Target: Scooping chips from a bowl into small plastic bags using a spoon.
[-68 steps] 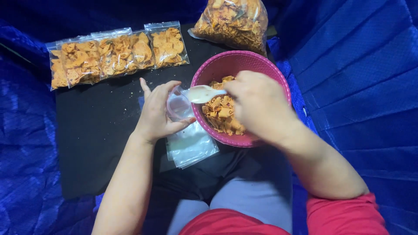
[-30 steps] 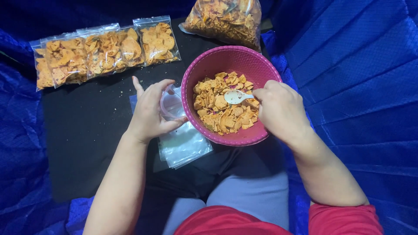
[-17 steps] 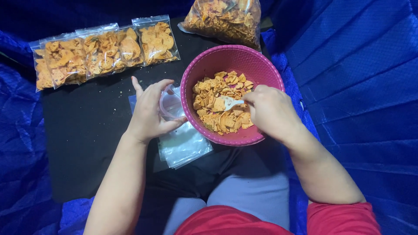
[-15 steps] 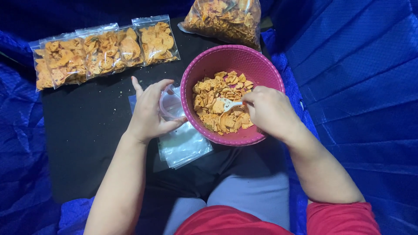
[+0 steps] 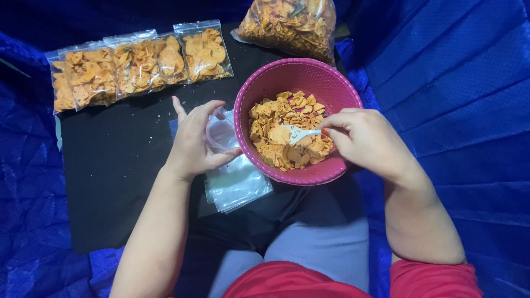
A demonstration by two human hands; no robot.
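My left hand (image 5: 194, 142) holds a small clear plastic bag (image 5: 221, 132) with its mouth held apart, right beside the rim of a pink bowl (image 5: 301, 74). The bowl holds orange chips (image 5: 276, 118). My right hand (image 5: 367, 140) grips a white plastic spoon (image 5: 295, 133), whose scoop is dug into the chips in the bowl's middle. Under my left hand lies a stack of empty clear bags (image 5: 237, 185) on a black mat (image 5: 116, 171).
Several filled, sealed bags of chips (image 5: 138, 63) lie in a row at the mat's far left. A large clear bag of chips (image 5: 290, 25) stands behind the bowl. Blue cloth (image 5: 452, 99) surrounds the mat on all sides. My lap is just below the bowl.
My right hand took the spoon from over the small bag back into the bowl and pushed it down among the chips. My left hand kept holding the bag in place.
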